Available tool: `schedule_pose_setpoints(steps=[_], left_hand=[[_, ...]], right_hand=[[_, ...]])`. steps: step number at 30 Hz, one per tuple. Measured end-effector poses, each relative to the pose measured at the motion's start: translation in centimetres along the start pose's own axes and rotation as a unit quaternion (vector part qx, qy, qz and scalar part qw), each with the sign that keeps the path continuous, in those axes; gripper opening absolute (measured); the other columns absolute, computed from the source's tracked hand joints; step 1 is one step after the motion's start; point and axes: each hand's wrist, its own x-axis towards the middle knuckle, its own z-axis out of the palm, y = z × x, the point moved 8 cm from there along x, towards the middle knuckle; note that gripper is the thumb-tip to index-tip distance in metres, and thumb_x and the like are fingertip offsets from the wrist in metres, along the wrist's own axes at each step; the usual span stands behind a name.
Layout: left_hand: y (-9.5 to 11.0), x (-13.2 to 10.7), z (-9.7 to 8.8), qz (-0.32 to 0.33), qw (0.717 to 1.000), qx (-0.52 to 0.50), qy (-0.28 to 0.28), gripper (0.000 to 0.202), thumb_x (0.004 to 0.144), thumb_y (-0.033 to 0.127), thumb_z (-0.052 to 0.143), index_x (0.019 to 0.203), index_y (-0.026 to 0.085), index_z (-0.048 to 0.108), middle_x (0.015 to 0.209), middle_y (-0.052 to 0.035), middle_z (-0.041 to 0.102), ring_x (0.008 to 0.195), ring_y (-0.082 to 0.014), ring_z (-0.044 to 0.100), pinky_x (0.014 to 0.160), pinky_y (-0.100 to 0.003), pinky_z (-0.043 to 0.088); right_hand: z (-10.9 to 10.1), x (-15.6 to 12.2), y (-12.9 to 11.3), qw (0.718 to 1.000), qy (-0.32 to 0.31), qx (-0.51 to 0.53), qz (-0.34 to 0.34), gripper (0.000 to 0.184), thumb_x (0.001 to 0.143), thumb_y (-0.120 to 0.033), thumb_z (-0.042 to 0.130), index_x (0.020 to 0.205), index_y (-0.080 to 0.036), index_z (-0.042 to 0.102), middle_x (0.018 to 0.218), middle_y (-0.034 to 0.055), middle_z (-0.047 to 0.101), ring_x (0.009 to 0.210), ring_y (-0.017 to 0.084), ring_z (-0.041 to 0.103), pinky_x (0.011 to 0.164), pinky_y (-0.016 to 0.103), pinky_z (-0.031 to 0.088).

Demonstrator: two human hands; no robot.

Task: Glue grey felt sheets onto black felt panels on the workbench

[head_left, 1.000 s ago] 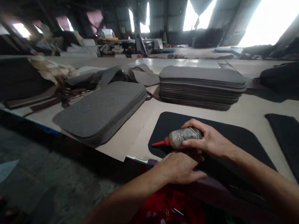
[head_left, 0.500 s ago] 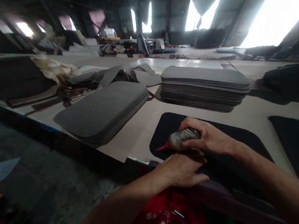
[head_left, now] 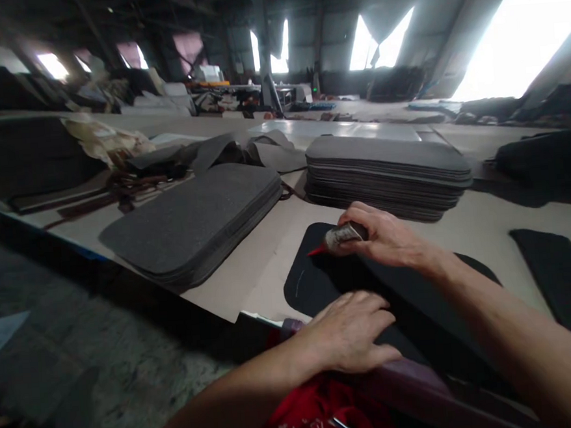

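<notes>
My right hand [head_left: 387, 238] is closed round a small glue bottle [head_left: 343, 235] with a red nozzle. The nozzle points left and down at the far left part of a black mat [head_left: 319, 280] lying in front of me on the table. A thin pale line of glue shows on the mat near its left edge. My left hand [head_left: 350, 330] lies flat, fingers stretched out, on the near edge of the same mat.
Two stacks of grey mats stand beyond: one at the left [head_left: 192, 214], one behind the black mat [head_left: 384, 168]. Another black mat [head_left: 564, 279] lies at the right. Loose grey fabric and scraps [head_left: 222, 150] sit further back. The table edge [head_left: 163, 288] drops to the floor at left.
My right hand has moved the glue bottle away from me along the mat's left side, leaving a thin line. My left hand has stayed on the near edge.
</notes>
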Motion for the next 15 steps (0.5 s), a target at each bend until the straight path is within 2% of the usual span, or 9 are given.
schedule_pose_setpoints(steps=[9,15], left_hand=[[0.0,0.1,-0.2,0.001,1.000,-0.023,0.001,0.048,0.091,0.048,0.065,0.126,0.015,0.062,0.137,-0.0121,0.059,0.133,-0.0273,0.050,0.115,-0.041,0.039],[-0.2,0.0,-0.1,0.000,0.999,-0.033,0.004,0.050,0.090,0.050,0.066,0.126,0.015,0.062,0.137,-0.0107,0.060,0.132,-0.0256,0.050,0.115,-0.038,0.039]], right_hand=[[0.1,2.4,5.1,0.995,0.051,-0.042,0.074,0.027,0.083,-0.042,0.070,0.101,-0.023,0.062,0.101,0.0036,0.059,0.089,0.022,0.057,0.072,0.031,0.039],[-0.7,3.0,6.3,0.992,0.041,-0.057,0.109,0.028,0.080,-0.038,0.070,0.101,-0.022,0.062,0.100,0.0030,0.060,0.088,0.021,0.057,0.070,0.030,0.037]])
